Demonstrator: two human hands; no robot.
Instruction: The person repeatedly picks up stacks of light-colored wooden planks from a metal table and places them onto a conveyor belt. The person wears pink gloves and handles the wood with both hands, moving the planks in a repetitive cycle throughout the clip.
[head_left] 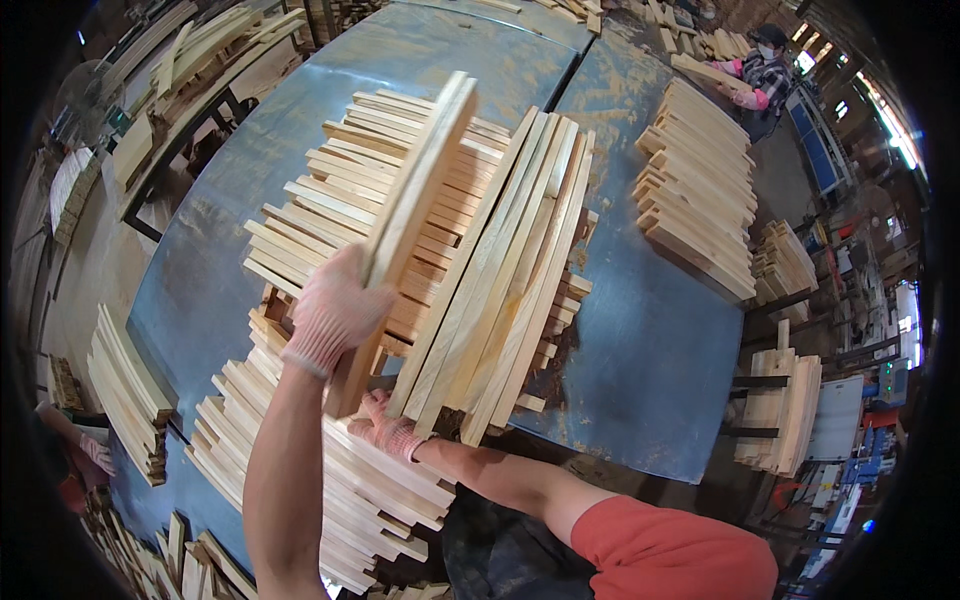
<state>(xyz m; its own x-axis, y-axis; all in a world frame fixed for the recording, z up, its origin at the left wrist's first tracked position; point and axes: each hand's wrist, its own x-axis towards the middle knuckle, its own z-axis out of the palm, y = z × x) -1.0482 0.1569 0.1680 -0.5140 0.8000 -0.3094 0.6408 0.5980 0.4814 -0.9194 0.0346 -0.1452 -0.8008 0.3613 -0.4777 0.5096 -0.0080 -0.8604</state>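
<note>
My left hand (338,305), in a pale knitted glove, is closed around a pair of long wooden strips (425,175) pressed together. They stand tilted above a stack of shorter wooden strips (330,190). Lower down, my right hand (385,425), also gloved, has its fingers curled near the bottom end of the held strips. What those fingers grip is hidden. Beside it, several long wooden strips (490,290) lie crosswise over the stack. More strips (370,490) lie in a row nearest to me, under my forearms.
A blue-grey metal table (640,370) with sawdust bears the stacks. Another wood stack (700,190) stands at right, where a masked co-worker (755,75) holds a board. At far left are racked boards (210,55); at lower left, a person's gloved hand (97,453) shows beside piled strips (125,390).
</note>
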